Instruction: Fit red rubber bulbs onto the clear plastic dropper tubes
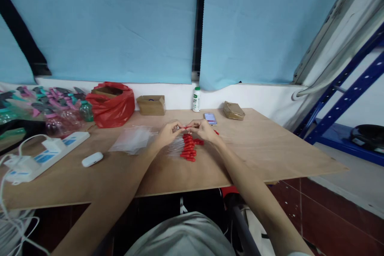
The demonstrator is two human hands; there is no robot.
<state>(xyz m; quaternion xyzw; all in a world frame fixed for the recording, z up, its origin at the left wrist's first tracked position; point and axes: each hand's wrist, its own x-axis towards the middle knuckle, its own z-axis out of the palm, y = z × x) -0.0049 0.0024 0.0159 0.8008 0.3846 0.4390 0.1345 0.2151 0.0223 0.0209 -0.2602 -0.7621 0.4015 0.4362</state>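
My left hand (168,132) and my right hand (203,129) meet over the middle of the wooden table (270,148), fingers pinched together on a small red piece (186,127) held between them. Just below the hands lies a pile of several small red parts (189,149), some resting on clear tubes or wrappers (175,147). A stack of clear plastic bags (133,139) lies to the left of my left hand. One more red part (216,132) lies by my right wrist.
At the back stand a red bag with a box (111,104), a cardboard box (151,105), a white bottle (196,99), a phone (210,118) and a brown packet (233,110). Spray bottles (54,104), a power strip (45,154) and a white case (92,159) sit left. Blue shelving (348,96) stands right.
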